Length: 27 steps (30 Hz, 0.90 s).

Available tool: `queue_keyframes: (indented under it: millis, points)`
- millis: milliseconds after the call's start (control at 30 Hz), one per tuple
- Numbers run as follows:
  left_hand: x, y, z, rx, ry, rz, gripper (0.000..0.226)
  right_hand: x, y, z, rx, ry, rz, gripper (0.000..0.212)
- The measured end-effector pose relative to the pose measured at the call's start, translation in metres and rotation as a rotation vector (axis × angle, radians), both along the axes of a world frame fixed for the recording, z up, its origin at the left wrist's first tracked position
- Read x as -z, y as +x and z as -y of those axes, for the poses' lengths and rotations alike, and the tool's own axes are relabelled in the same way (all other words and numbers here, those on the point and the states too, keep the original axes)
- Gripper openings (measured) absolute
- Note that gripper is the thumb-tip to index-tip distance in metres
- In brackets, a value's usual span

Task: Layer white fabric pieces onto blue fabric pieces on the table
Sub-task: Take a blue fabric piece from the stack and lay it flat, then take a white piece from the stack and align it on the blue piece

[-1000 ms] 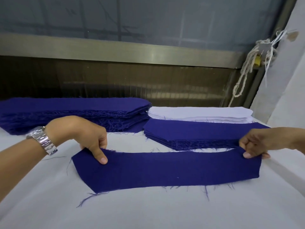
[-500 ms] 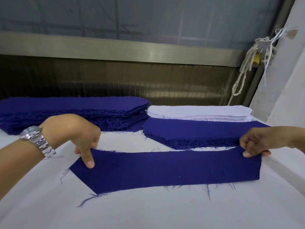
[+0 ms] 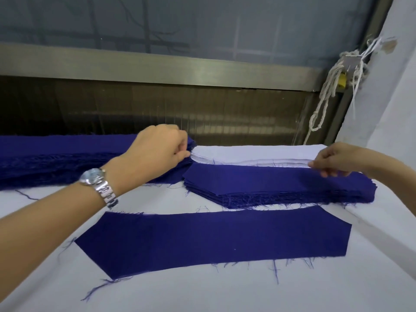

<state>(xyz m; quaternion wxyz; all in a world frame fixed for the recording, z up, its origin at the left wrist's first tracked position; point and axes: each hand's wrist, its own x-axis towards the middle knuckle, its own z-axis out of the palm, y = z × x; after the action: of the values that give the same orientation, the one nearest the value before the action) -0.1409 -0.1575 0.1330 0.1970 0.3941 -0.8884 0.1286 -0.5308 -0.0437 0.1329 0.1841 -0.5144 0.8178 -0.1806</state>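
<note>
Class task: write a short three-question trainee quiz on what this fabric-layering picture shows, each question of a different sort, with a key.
1. True or false: a white piece already covers the single blue piece.
2. The left hand and right hand are at: A the ends of the white stack, B the ends of the single blue piece, C each other's wrists.
3. Fill in: the wristwatch is on the ___ wrist.
Key: 1 false; 2 A; 3 left.
</note>
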Motion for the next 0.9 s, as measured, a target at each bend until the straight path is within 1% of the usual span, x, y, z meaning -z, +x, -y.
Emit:
queue_keyframes:
  millis: [67,167,267,333,433,533,633,767,900]
  points:
    - [0.005,-0.019,0.008,0.089,-0.084,-0.059,0.014,0.0,-0.009,0.012,0.091,-0.092,-0.016,0.024]
    - [0.013,-0.045,0.023,0.105,-0.17,-0.037,0.016,0.001,-0.029,0.028,0.236,-0.253,0.046,0.016]
    - [0.018,-0.065,0.039,0.065,-0.233,0.11,0.021,0.007,-0.047,0.042,0.345,-0.356,0.165,0.017]
    - [0.018,-0.074,0.049,0.02,-0.257,0.218,0.024,0.014,-0.059,0.05,0.387,-0.395,0.163,0.02]
    - [0.018,-0.085,0.063,-0.056,-0.266,0.349,0.026,0.026,-0.075,0.062,0.446,-0.409,0.046,0.021]
    - [0.02,-0.093,0.072,-0.102,-0.291,0.473,0.028,0.037,-0.085,0.072,0.419,-0.311,-0.153,0.026]
    - [0.023,-0.097,0.076,-0.109,-0.27,0.523,0.03,0.044,-0.09,0.078,0.41,-0.256,-0.309,0.033]
    - [0.025,-0.096,0.079,-0.082,-0.27,0.513,0.03,0.051,-0.094,0.083,0.41,-0.299,-0.372,0.038]
    - [0.023,-0.093,0.083,-0.063,-0.159,0.444,0.032,0.053,-0.095,0.085,0.424,-0.336,-0.329,0.039]
